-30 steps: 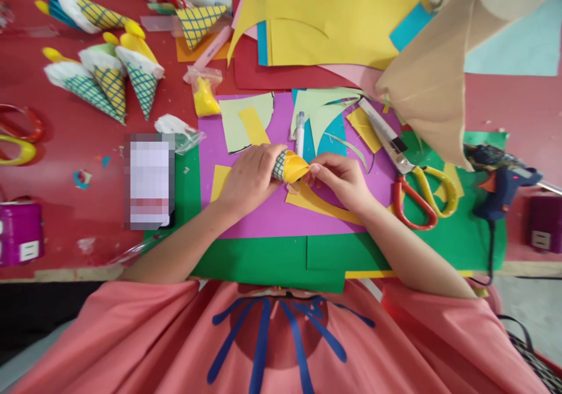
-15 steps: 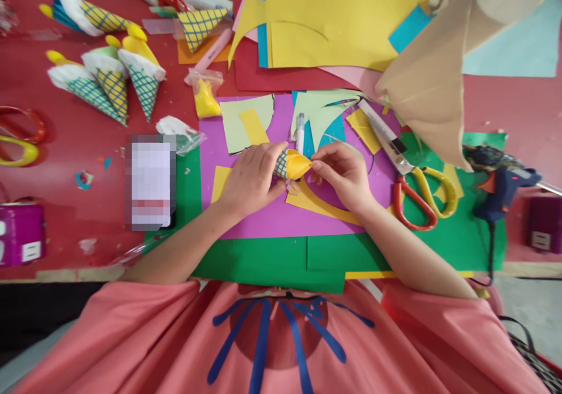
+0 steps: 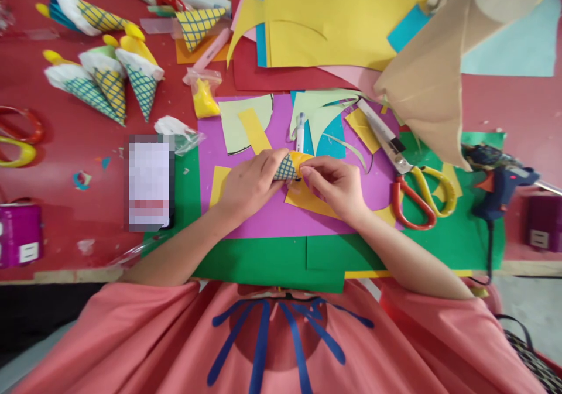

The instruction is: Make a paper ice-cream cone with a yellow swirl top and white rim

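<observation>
A small yellow paper cone (image 3: 290,166) with a blue grid pattern lies between my two hands above the purple sheet (image 3: 281,212). My left hand (image 3: 250,182) is closed round its patterned narrow end. My right hand (image 3: 337,184) pinches the cone's open yellow rim with thumb and fingertips. A white glue pen (image 3: 300,133) lies just beyond the cone. A curved yellow offcut (image 3: 314,202) sits under my right hand.
Several finished patterned cones (image 3: 109,78) lie at the far left. Scissors (image 3: 417,189) with red and yellow handles and a blue glue gun (image 3: 500,180) are on the right. A phone (image 3: 149,180) lies left of the green sheet (image 3: 263,259). Stacked coloured paper (image 3: 342,19) fills the back.
My right hand has moved left onto the cone's rim and pressed the open yellow mouth narrower. My left hand keeps its hold and has barely shifted.
</observation>
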The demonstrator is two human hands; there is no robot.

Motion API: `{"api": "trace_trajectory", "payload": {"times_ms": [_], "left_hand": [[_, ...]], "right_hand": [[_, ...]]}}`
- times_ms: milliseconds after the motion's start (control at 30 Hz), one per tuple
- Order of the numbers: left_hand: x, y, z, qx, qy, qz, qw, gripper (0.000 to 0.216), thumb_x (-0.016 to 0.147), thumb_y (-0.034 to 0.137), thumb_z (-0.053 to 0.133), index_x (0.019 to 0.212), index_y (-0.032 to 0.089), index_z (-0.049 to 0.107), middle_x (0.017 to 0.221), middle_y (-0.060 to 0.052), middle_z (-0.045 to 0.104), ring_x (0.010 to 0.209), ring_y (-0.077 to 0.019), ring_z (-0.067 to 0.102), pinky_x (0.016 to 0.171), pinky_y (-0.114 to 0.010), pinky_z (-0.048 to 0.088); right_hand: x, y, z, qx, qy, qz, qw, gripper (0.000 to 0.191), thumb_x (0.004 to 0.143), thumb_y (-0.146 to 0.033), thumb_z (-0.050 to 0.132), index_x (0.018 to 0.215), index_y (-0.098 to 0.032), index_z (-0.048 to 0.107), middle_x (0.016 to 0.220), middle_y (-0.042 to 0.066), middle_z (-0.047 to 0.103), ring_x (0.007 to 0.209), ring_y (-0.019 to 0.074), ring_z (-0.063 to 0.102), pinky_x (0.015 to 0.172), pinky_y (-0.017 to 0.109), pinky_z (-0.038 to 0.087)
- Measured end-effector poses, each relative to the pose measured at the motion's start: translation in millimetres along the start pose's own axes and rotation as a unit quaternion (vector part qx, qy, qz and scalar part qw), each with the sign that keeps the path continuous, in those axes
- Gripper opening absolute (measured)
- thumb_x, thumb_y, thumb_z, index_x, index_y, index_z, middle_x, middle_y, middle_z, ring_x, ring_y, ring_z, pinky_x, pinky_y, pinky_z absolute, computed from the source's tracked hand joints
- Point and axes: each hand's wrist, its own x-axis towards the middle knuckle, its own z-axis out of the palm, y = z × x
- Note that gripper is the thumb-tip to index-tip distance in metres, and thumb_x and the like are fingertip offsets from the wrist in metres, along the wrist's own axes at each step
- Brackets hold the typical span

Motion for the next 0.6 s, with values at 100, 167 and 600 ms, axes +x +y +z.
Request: {"api": "trace_trajectory", "payload": {"times_ms": [100, 167, 600], "left_hand": [[-0.6, 1.3, -0.8, 0.013, 0.013, 0.023, 1.000, 0.046, 0.092, 0.029, 0.059, 0.136, 0.019, 0.048, 0.124, -0.012, 0.068, 0.105, -0.0270, 0.070, 0.080, -0.035, 0.054], [-0.7, 2.1, -1.5, 0.018, 0.018, 0.032, 0.999, 0.046, 0.093, 0.028, 0.059, 0.136, 0.019, 0.047, 0.125, -0.012, 0.068, 0.105, -0.0268, 0.070, 0.080, -0.034, 0.055], [-1.8, 4.3, -0.8, 0.012, 0.000, 0.016, 1.000, 0.043, 0.093, 0.025, 0.057, 0.135, 0.020, 0.046, 0.122, -0.012, 0.069, 0.106, -0.0248, 0.071, 0.082, -0.033, 0.056]], "right_hand": [[1.4, 0.2, 2.2, 0.015, 0.003, -0.004, 1.000, 0.023, 0.086, -0.038, 0.066, 0.080, -0.016, 0.070, 0.056, -0.002, 0.061, 0.049, 0.0073, 0.049, 0.049, 0.022, 0.039], [1.8, 0.7, 2.8, 0.015, 0.008, -0.002, 1.000, 0.021, 0.087, -0.036, 0.066, 0.079, -0.017, 0.069, 0.055, -0.003, 0.060, 0.048, 0.0065, 0.047, 0.048, 0.022, 0.037], [-0.6, -4.1, 5.3, -0.002, 0.002, -0.020, 1.000, 0.014, 0.084, -0.030, 0.065, 0.078, -0.017, 0.066, 0.050, -0.005, 0.059, 0.040, 0.0055, 0.040, 0.040, 0.021, 0.030]]}}
